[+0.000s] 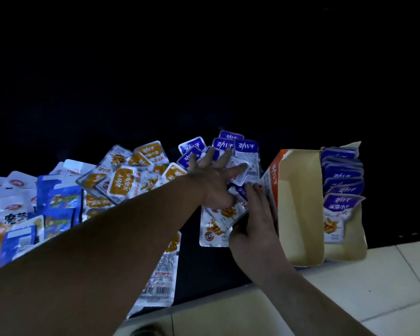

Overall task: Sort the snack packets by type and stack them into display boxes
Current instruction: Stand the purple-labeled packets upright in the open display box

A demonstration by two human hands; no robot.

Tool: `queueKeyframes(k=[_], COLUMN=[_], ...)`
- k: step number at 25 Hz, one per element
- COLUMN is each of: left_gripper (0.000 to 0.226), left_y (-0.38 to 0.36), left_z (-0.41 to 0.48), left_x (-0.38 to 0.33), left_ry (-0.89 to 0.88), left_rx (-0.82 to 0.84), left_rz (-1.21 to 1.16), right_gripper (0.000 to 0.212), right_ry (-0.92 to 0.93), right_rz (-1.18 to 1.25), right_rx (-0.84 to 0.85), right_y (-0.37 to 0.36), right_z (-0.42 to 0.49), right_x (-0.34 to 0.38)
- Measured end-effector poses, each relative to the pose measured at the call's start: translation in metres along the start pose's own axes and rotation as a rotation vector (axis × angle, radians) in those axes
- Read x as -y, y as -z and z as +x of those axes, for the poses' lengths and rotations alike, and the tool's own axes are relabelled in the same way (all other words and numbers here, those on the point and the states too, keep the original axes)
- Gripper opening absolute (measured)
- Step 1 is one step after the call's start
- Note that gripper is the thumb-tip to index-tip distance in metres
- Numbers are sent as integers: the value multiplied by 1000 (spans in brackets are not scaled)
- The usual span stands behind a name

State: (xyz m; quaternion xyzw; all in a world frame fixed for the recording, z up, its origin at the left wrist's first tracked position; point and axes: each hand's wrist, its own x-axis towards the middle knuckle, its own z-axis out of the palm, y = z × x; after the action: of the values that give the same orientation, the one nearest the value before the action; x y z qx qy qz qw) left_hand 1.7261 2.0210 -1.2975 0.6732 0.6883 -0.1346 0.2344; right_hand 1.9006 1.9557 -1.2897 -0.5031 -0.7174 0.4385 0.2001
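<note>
While two hands lay among loose purple packets (245, 147), one display box (298, 202) sat open just beside them.

The left hand (214, 175) was spread flat with straight fingers, pressing on the purple cluster (six purple headers showed past its fingertips, more half hidden under the palm). The right hand (255, 221), released and holding nothing, rested with straight fingers against the box's side wall. Inside it leaned a boxed stack (342, 180) of at least six purple packets. Orange packets (119, 183) and blue packets (63, 200), many overlapping, lay heaped to the left on the dark surface (204, 267).
</note>
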Motion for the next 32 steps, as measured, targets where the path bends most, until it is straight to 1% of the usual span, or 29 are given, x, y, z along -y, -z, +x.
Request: queueKeyframes(k=[3,5,7,9,11,12,14,15,16,17,19,20,23,25,26,27,29,30,32], left_gripper=[89,87,85,82,80,81,79,75,72,71,68,66,53,40,41,49,63,64,59], left_y=[-11,-22,-38,-49,-54,-56,-64,-70,-76,-82,-91,-93,-92,-86,-83,-82,-83,-86,-94], left_z=[-19,-36,-51,-63,-66,-68,-77,-84,-93,-102,-117,-120,-122,-117,-113,-106,-95,-91,-93], left_x=[7,17,26,31,34,36,43,48,55,61,71,75,83,74,65,54,34,28,20], left_ry=[-31,-83,-122,-150,-198,-224,-225,-195,-155,-114,-46,-19,60,94,96,94,71,47,-3], left_rx=[-61,-95,-110,-116,-152,-204,-391,-493,-562,-594,-599,-596,-604,-647,-659,-647,-581,-559,-563], left_rz=[72,92,71,79,17,-39,-144,-153,-119,-63,42,77,138,101,67,48,52,52,28], right_gripper=[84,82,85,80,76,76,72,70,71,71,70,71,73,69,68,67,61,60,63], right_ry=[-18,-19,-44,8,12,11,38,60,92,118,136,143,177,192,196,206,230,214,168], right_rz=[160,183,91,-66,-222,-284,-374,-405,-430,-447,-517,-557,-627,-721,-758,-762,-654,-576,-460], right_rx=[-21,-21,21,18,42,55,47,43,67,128,268,288,211,191,183,179,148,135,142], right_y=[1,1,1,6,14,17,16,12,6,-2,-15,-18,-19,-21,-20,-19,-12,-6,4], right_z=[-2,-4,-6,-5,0,4,10,12,12,11,6,4,-7,-18,-23,-27,-29,-28,-25], right_x=[4,7,6,-2,-5,-7,-9,-9,-9,-10,-17,-21,-24,-26,-28,-31,-34,-34,-31])
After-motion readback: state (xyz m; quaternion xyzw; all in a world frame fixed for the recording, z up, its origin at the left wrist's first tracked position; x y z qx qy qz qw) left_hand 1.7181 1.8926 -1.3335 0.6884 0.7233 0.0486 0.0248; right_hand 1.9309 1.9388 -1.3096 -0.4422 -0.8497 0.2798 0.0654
